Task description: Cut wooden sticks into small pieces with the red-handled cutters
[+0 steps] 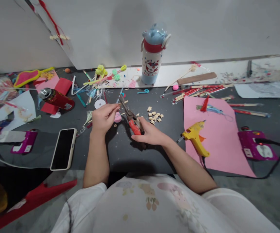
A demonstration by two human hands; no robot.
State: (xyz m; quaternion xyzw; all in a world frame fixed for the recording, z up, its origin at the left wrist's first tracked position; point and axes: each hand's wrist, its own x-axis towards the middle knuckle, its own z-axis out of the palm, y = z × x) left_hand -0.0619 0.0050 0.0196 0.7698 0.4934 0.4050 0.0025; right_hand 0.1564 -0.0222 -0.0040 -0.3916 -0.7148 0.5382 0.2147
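My right hand (151,131) is wrapped round the handles of red-handled pliers (134,126), whose metal jaws point up and to the left. Close to the jaw tips, my left hand (103,118) is closed in a pinch. Whatever sits between its fingertips is too small to make out. Several short, pale wooden pieces (154,116) lie in a loose cluster on the dark table, just beyond my right hand. Partly behind my left fingers is a pink lump (117,117), and a white disc (99,104) lies beyond that hand.
A yellow glue gun (197,137) rests on pink paper (217,155) at right, beside a purple power socket (257,145) with a black cord. At left are a phone (63,149) and a tilted red can (57,98). A bottle (152,58) stands at the back near wrapped chopsticks (198,92).
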